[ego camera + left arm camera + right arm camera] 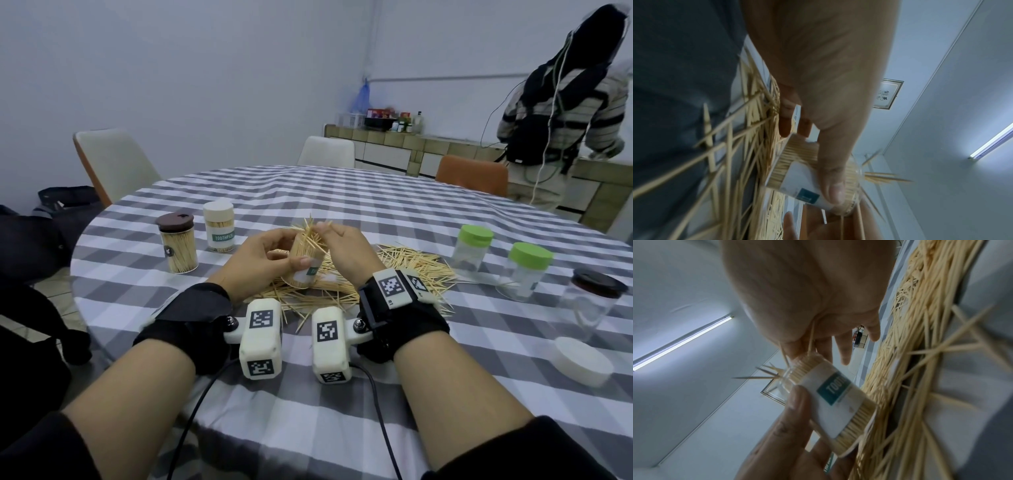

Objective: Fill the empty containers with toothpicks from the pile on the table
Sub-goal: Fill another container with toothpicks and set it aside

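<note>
My left hand (267, 255) grips a clear container (306, 262) with a white label, tilted over the toothpick pile (414, 265) and packed with toothpicks. The thumb (831, 181) lies across the label of the container (795, 175). Several loose toothpicks (310, 228) stick out of its mouth. My right hand (330, 231) pinches a few toothpicks (811, 337) at the mouth of the container (840, 395). Two empty green-lidded containers (473, 251) (526, 272) and an empty dark-lidded jar (594, 301) stand at the right.
Two filled, capped containers stand at the left, one brown-lidded (178, 245) and one white-lidded (219, 226). A loose white lid (582, 359) lies near the right table edge. Chairs (113, 164) ring the round checked table (342, 192). A person (561, 113) stands at the far counter.
</note>
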